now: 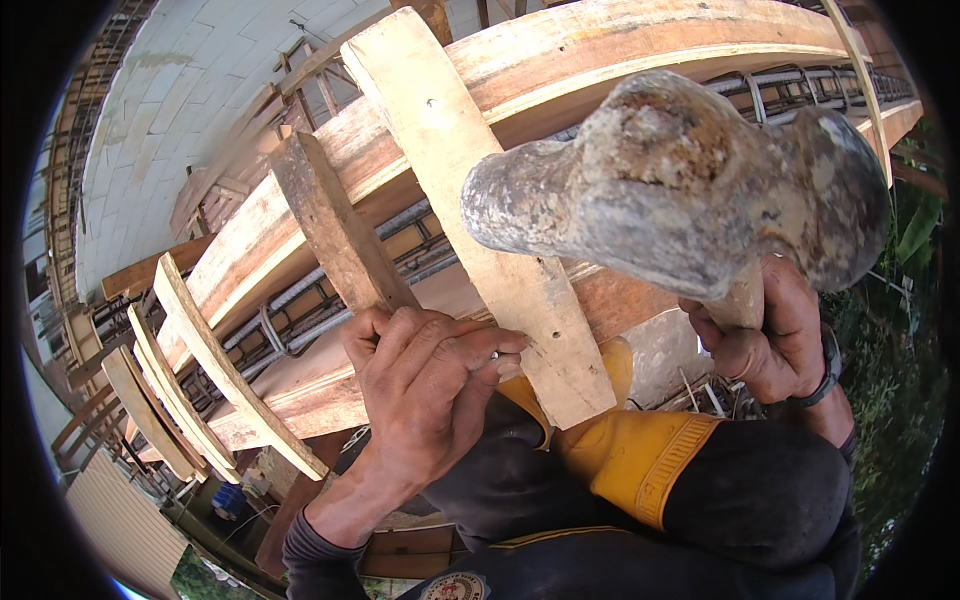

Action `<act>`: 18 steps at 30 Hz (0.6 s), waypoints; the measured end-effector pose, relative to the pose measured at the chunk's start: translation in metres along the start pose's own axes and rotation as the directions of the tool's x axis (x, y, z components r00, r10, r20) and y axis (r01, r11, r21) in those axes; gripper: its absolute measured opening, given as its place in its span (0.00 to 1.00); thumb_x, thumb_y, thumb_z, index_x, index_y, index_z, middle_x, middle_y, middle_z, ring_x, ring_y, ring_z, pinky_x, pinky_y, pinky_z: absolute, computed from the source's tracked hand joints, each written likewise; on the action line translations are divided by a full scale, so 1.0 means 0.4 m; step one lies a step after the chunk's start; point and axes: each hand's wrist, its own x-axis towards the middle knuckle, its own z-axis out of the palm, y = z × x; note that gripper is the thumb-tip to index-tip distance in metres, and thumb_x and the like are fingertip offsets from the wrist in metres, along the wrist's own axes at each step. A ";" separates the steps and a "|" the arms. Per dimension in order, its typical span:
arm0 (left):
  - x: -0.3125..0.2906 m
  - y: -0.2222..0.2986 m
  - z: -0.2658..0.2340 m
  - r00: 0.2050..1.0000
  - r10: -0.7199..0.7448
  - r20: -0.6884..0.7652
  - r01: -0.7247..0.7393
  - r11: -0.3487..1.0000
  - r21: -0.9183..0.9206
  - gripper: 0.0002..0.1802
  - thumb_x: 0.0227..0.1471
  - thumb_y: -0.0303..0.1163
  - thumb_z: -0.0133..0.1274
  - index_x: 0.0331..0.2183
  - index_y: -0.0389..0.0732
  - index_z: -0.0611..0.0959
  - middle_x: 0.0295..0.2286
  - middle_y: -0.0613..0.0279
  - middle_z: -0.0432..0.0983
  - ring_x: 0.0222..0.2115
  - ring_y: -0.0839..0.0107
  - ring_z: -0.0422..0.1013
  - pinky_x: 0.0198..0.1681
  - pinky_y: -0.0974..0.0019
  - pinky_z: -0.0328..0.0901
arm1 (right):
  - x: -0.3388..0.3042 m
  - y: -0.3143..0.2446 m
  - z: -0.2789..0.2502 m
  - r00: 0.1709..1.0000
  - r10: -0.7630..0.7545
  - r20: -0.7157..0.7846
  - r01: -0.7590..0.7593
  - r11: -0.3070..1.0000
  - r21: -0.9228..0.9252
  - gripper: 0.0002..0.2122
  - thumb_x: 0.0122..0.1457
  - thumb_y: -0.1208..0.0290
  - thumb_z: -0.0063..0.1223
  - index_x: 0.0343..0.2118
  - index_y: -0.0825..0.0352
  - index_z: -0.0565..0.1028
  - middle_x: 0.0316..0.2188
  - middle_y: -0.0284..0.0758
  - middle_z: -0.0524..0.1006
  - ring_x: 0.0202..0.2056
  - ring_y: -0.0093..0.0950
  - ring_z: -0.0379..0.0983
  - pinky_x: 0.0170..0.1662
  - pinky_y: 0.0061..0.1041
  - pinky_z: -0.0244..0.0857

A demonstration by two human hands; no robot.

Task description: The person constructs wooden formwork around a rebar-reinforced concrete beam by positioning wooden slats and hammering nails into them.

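Note:
My right hand (785,335) is wrapped round the wooden handle (742,300) of a hammer. The worn, rust-stained hammer head (660,185) looms large, raised close to the camera, and hides part of the formwork behind it. My left hand (425,385) is closed in a pinch at the edge of a pale wooden slat (480,210). Between its thumb and forefinger shows the small bright end of a nail (495,355); the rest is hidden by the fingers. The slat lies across two long formwork boards, with a small dark hole near its lower end.
Steel reinforcing bars (285,325) run in the trough between the boards (560,60). A darker wooden block (335,220) and several thin slats (230,365) cross it on the left. A pale block wall (165,130) rises beyond. Green plants (900,400) grow at the right, far below.

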 end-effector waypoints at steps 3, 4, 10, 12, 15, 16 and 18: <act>0.003 -0.002 -0.003 1.000 -0.011 -0.002 0.011 1.000 0.003 0.16 0.37 0.25 0.66 0.34 0.47 0.84 0.29 0.73 0.79 0.30 0.70 0.70 0.42 0.62 0.52 | -0.003 0.008 0.006 0.999 0.045 -0.016 -0.044 0.997 0.063 0.29 0.53 0.48 0.64 0.43 0.74 0.74 0.21 0.35 0.76 0.22 0.31 0.76 0.26 0.25 0.66; 0.003 -0.002 -0.002 1.000 -0.012 -0.002 0.012 1.000 0.001 0.16 0.37 0.25 0.66 0.34 0.47 0.84 0.29 0.73 0.79 0.30 0.70 0.70 0.42 0.62 0.52 | -0.005 0.007 0.006 0.997 0.071 -0.015 -0.070 0.994 0.078 0.29 0.53 0.48 0.64 0.43 0.74 0.74 0.21 0.35 0.76 0.22 0.31 0.77 0.26 0.25 0.66; 0.018 0.011 -0.004 1.000 -0.015 0.013 0.015 1.000 -0.012 0.03 0.51 0.28 0.61 0.32 0.45 0.84 0.29 0.69 0.80 0.30 0.70 0.68 0.45 0.62 0.54 | -0.011 0.011 -0.012 1.000 0.004 0.023 -0.003 0.999 -0.054 0.28 0.54 0.49 0.64 0.43 0.74 0.74 0.21 0.37 0.76 0.23 0.35 0.78 0.27 0.26 0.67; 0.016 0.006 -0.001 1.000 -0.002 0.015 0.002 1.000 0.001 0.11 0.43 0.28 0.65 0.33 0.49 0.85 0.30 0.73 0.80 0.30 0.71 0.68 0.42 0.62 0.52 | -0.012 0.001 -0.012 0.999 -0.001 0.036 0.004 0.997 -0.082 0.28 0.54 0.49 0.64 0.43 0.73 0.73 0.22 0.37 0.76 0.23 0.36 0.78 0.27 0.27 0.68; 0.004 -0.003 0.009 0.999 0.005 -0.032 -0.003 0.999 0.051 0.15 0.39 0.30 0.67 0.34 0.52 0.85 0.30 0.76 0.79 0.30 0.73 0.69 0.41 0.62 0.52 | -0.002 -0.027 -0.042 0.981 -0.014 0.193 0.050 0.981 -0.186 0.28 0.54 0.49 0.63 0.44 0.73 0.72 0.22 0.38 0.77 0.23 0.37 0.78 0.27 0.28 0.70; -0.001 -0.007 0.010 0.998 0.006 -0.060 -0.002 0.998 0.068 0.15 0.39 0.30 0.67 0.34 0.52 0.85 0.30 0.76 0.79 0.31 0.73 0.69 0.41 0.62 0.52 | 0.002 -0.040 -0.051 0.971 -0.029 0.238 0.085 0.969 -0.230 0.27 0.55 0.50 0.63 0.44 0.72 0.72 0.22 0.38 0.77 0.23 0.38 0.78 0.26 0.29 0.70; 0.003 -0.005 0.014 0.998 0.018 -0.059 -0.013 0.997 0.074 0.15 0.37 0.33 0.68 0.33 0.53 0.85 0.30 0.77 0.79 0.31 0.75 0.69 0.41 0.61 0.52 | -0.010 -0.059 -0.081 0.947 -0.050 0.317 0.155 0.936 -0.316 0.27 0.55 0.50 0.63 0.43 0.72 0.72 0.22 0.38 0.78 0.23 0.38 0.79 0.26 0.30 0.72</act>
